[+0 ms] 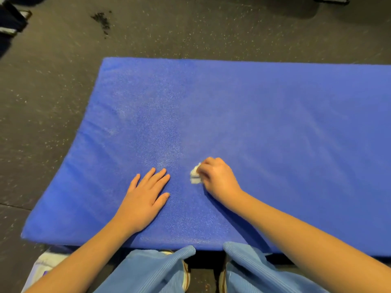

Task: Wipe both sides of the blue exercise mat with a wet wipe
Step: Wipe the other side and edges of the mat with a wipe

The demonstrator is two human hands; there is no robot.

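The flat blue foam exercise mat (254, 123) lies on the speckled dark rubber floor (53, 92). The right hand (215, 178) clenches a crumpled white wet wipe (195, 176) against it; the left hand (146, 197) braces flat, fingers (156, 176) released. First-side wiping (likely); next, strokes toward the far edge.

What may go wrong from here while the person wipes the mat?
The wet wipe is bunched small in the right hand, so patches of the blue mat may be missed. The left hand lies flat on the mat and may smear it. Dark crumbs on the floor may stick after flipping.
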